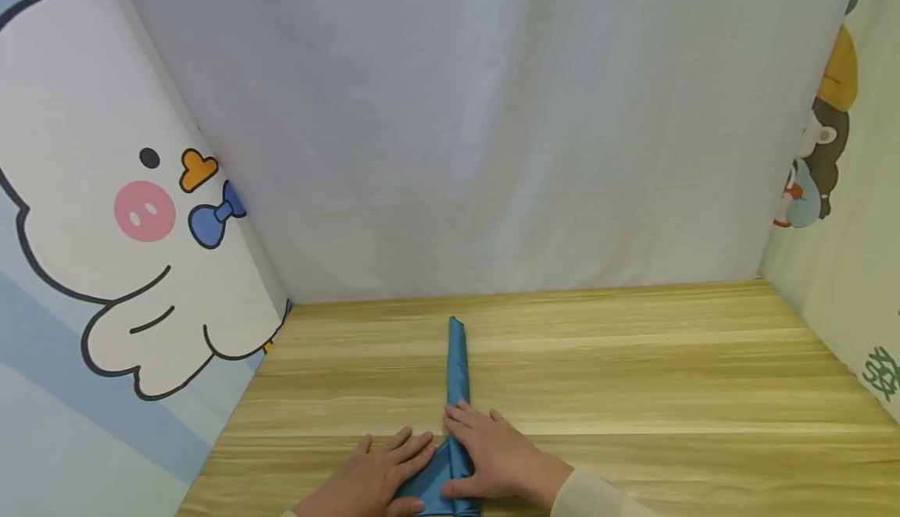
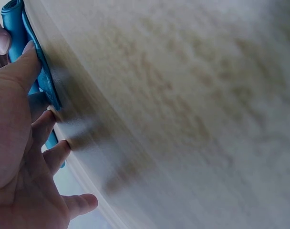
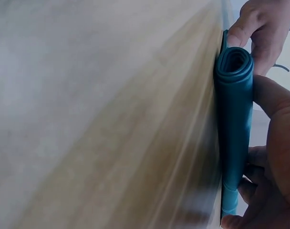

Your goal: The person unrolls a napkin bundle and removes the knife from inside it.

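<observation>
The blue cloth [image 1: 458, 369] is laid on the surface [image 1: 633, 392], seemingly mostly rolled, with a flat flap [image 1: 433, 481] left unrolled. The flap is pressed by the left hand [image 1: 371, 472], fingers apart; the roll is touched by the right hand [image 1: 498, 454], fingers extended, unclamped.

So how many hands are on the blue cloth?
2: the left hand on the flat flap, the right hand on the rolled part.
</observation>
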### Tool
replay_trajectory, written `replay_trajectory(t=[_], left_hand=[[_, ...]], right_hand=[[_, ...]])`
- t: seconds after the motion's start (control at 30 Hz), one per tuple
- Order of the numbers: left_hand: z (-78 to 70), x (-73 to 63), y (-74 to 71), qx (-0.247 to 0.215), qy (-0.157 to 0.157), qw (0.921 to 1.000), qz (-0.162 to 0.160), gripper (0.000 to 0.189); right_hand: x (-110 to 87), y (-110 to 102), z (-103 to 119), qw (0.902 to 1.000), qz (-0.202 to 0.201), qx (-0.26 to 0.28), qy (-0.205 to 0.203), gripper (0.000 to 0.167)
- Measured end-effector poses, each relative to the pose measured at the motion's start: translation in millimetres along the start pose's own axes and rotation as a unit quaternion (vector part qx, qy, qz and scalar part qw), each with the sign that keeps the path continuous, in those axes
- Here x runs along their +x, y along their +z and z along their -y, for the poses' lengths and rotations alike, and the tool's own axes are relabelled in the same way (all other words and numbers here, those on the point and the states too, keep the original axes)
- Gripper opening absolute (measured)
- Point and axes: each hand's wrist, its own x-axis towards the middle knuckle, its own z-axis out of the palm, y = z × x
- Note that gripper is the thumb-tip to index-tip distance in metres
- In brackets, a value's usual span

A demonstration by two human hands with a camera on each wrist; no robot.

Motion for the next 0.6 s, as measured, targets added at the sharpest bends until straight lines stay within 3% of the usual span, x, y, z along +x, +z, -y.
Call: replay_trajectory(t=[0.6], left_hand=[[0.4,0.5,-0.5,-0.009,-0.007,0.9999,0.011,0.074]], right_hand=[[-7.1,-4.7,-0.8,0.9999,0.002,0.003,0.01,0.092]])
